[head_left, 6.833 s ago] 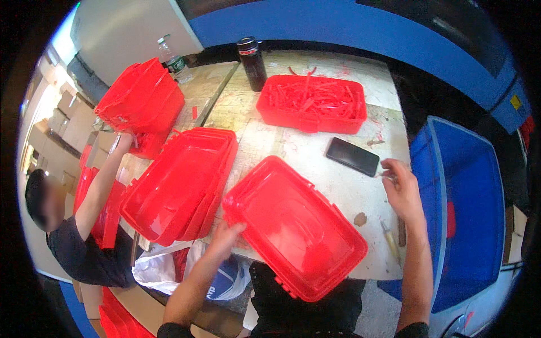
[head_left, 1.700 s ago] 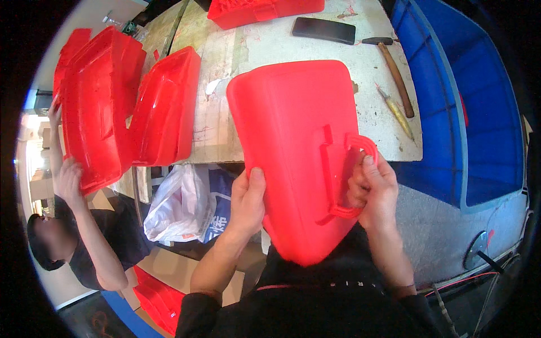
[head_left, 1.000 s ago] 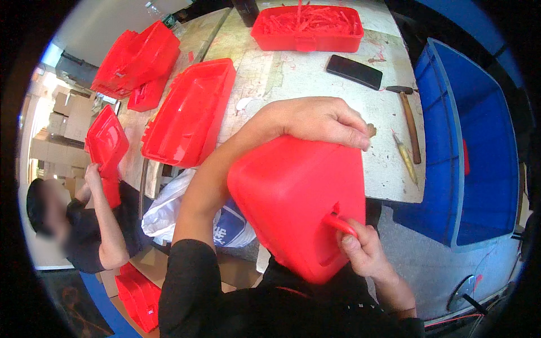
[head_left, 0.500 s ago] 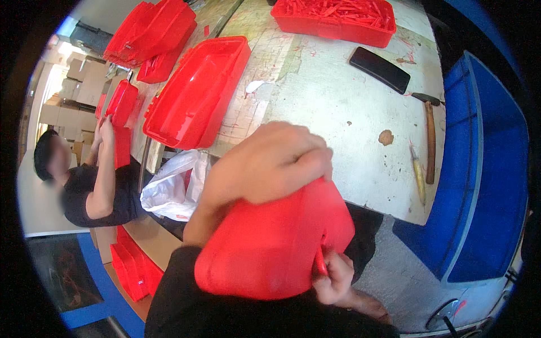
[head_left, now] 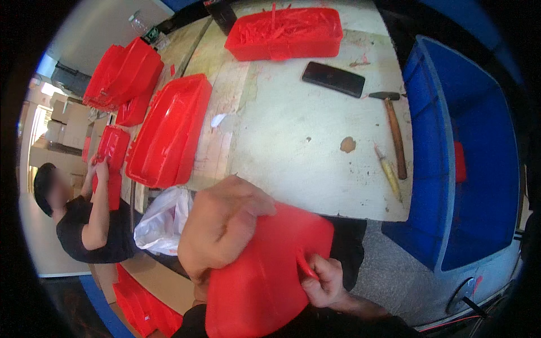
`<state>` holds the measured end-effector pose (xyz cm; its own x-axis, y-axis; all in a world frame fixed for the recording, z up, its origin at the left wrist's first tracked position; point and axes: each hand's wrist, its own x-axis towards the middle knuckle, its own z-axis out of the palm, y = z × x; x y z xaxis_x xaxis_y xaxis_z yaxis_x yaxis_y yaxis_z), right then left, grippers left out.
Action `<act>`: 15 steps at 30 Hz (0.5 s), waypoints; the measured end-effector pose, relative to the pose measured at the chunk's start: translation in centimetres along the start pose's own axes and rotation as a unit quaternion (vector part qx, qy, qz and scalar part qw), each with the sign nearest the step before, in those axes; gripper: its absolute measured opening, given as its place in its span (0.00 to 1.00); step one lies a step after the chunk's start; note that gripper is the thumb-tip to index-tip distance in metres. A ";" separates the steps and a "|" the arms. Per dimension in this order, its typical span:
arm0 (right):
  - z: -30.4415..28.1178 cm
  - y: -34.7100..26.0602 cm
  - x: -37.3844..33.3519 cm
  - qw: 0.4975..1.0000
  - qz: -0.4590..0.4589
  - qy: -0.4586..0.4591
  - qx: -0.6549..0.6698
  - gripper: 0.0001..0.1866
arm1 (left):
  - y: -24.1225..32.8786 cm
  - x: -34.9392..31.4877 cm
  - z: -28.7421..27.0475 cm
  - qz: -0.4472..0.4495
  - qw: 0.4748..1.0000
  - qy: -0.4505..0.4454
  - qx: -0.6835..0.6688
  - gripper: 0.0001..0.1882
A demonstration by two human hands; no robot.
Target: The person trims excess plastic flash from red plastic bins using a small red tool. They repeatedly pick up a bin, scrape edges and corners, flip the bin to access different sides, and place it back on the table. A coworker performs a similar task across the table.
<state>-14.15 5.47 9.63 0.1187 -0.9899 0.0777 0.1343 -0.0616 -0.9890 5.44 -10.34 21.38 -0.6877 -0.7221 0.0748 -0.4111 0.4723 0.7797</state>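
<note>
Left hand (head_left: 222,228) bent over the upper left of a red plastic toolbox lid (head_left: 270,265), its grip impossible to tell; right hand (head_left: 326,281) curled firmly around the lid's handle (head_left: 304,265). Lid located at the near edge of the pale, worn desk (head_left: 293,169). Right of the desk, a deep blue bin (head_left: 439,152). Upon the desk: at left, a red toolbox shell (head_left: 166,132), open side up; toward the far side, a red box (head_left: 313,49) filled with red plastic strips (head_left: 282,27); at right, a wooden-handled hammer (head_left: 395,138), a black phone (head_left: 332,79), and a slender yellow-handled tool (head_left: 389,174) beside the hammer.
</note>
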 end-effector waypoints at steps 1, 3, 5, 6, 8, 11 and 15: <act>-0.2 -0.1 0.2 1.000 -0.025 -0.005 -0.018 0.10 | 0.0 0.6 -0.4 0.007 1.000 -0.020 0.018 0.15; -0.3 -0.6 0.9 0.997 -0.046 0.012 -0.063 0.09 | 0.3 1.8 -1.6 0.005 0.997 -0.072 0.032 0.16; -0.2 -1.4 2.1 0.989 -0.045 0.065 -0.128 0.07 | -1.0 3.9 -3.7 0.024 0.993 -0.112 0.009 0.20; -0.6 -2.0 2.8 0.983 -0.047 0.042 -0.173 0.05 | -1.6 4.3 -4.0 0.025 0.993 0.072 -0.090 0.17; -1.0 -3.2 4.4 0.988 0.002 0.057 -0.146 0.10 | -2.4 3.3 -4.2 0.009 0.908 0.379 -0.179 0.14; -1.7 -5.1 6.1 0.981 0.013 0.072 -0.179 0.18 | -1.5 -2.9 1.5 0.102 0.777 0.263 -0.563 0.28; 0.8 -5.0 8.9 0.948 -0.144 -0.068 -0.274 0.42 | -2.1 -9.9 9.1 -0.063 0.858 0.310 -0.405 0.48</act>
<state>-12.97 -2.92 15.32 0.2850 -0.8991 0.3323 -0.3478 -0.4201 -0.8382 7.68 0.39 13.32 -0.1157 -0.9901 0.0793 0.2638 0.0464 0.9635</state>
